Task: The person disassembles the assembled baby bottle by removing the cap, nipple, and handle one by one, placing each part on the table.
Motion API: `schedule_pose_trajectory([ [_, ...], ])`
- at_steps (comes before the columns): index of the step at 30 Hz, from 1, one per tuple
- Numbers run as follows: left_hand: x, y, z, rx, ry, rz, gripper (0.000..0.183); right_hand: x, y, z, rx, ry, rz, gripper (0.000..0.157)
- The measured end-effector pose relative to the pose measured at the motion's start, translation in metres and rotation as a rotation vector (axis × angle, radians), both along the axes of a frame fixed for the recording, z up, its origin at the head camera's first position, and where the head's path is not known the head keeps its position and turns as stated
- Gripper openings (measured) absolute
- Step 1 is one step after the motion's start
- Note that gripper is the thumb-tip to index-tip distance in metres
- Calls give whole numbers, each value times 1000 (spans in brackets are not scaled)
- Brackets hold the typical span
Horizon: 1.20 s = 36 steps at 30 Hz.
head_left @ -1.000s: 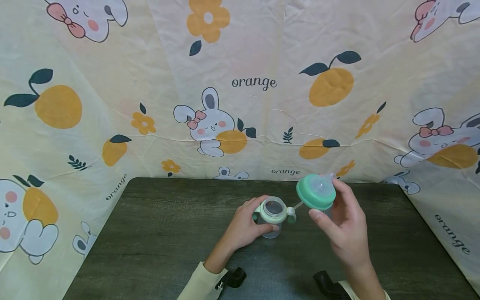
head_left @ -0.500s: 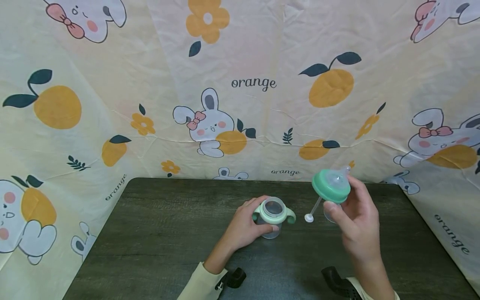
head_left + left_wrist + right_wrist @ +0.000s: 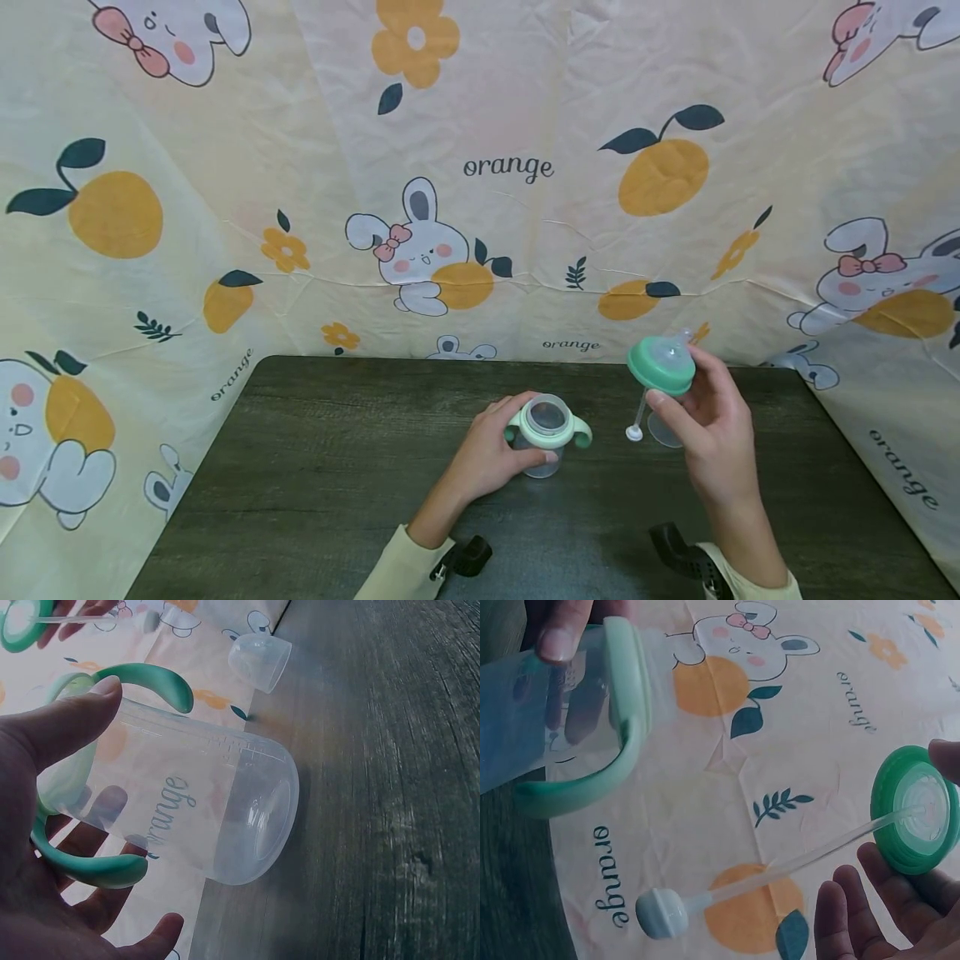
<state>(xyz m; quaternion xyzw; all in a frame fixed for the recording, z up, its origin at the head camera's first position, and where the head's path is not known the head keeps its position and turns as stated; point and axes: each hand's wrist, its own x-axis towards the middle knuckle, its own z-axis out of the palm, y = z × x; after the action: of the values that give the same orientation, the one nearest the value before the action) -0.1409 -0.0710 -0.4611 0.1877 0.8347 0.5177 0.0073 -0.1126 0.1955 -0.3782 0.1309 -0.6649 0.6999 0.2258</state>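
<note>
A clear baby bottle with a pale green collar and two green handles stands upright on the dark table. My left hand grips it round its upper part, and its mouth is uncovered. To the right, my right hand pinches the green nipple cap by its edge, held above the table. Under the cap hangs a thin straw ending in a white weighted ball. A clear dome cover sits on the table beneath the right hand, partly hidden by it.
The dark wooden table ends at a back edge against a patterned cloth with rabbits and oranges. Black camera straps are worn on both wrists, over pale sleeves.
My right hand has moved the nipple cap right, away from the bottle, and its straw now hangs down beside the dome cover. The left hand and bottle have stayed put.
</note>
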Motion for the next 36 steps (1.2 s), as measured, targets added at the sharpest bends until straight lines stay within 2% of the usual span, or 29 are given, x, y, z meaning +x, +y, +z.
schedule_pose_trajectory([
  [7, 0, 0, 0, -2, -7, 5, 78, -5, 3, -5, -19, -45, -25, 63],
  [20, 1, 1, 0, -4, -6, 4, 78, -11, 9, -13, 40, -96, -82, 62],
  [29, 0, 1, 0, -7, 3, 0, 78, -19, 11, -20, 43, -122, -124, 63],
  [36, -1, 2, 0, -9, 1, 1, 78, -23, 13, -26, 108, -172, -173, 64],
])
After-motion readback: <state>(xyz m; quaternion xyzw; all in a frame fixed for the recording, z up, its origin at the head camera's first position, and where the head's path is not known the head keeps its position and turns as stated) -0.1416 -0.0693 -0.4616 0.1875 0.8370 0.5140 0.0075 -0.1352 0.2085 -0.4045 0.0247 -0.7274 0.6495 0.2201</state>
